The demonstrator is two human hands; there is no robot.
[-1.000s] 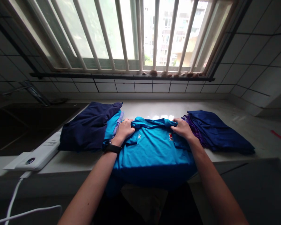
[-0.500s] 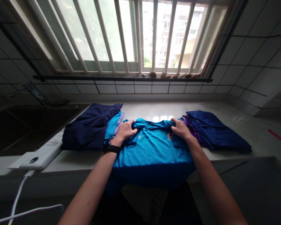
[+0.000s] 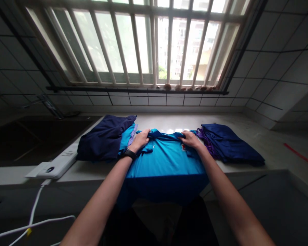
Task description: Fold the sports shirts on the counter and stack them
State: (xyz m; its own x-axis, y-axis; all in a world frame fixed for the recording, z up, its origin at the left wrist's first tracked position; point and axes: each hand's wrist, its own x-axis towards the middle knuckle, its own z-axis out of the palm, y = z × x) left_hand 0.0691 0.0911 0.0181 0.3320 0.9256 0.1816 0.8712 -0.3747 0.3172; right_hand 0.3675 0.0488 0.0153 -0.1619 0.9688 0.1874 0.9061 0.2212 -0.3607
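A bright blue T-shirt (image 3: 166, 159) lies on the counter, its lower part hanging over the front edge. My left hand (image 3: 141, 139), with a black watch on the wrist, is closed on the shirt's far edge at the left. At the right, my right hand (image 3: 190, 139) grips the same edge near a small red emblem. The cloth between both hands is gathered in a narrow fold. Left of the shirt is a stack of folded clothes, dark navy (image 3: 102, 138) on top; right of it lies a folded navy garment (image 3: 228, 143) with purple cloth (image 3: 204, 138) beside it.
A white power strip (image 3: 60, 162) with a white cable lies at the counter's left front, by the dark sink (image 3: 20, 136). A red strip (image 3: 300, 155) is on the right. Behind the counter is a barred window (image 3: 151, 51) with small round objects on its sill.
My hands have come slightly closer together on the shirt's far edge, and the cloth there is pulled straighter. The view has tilted up a little.
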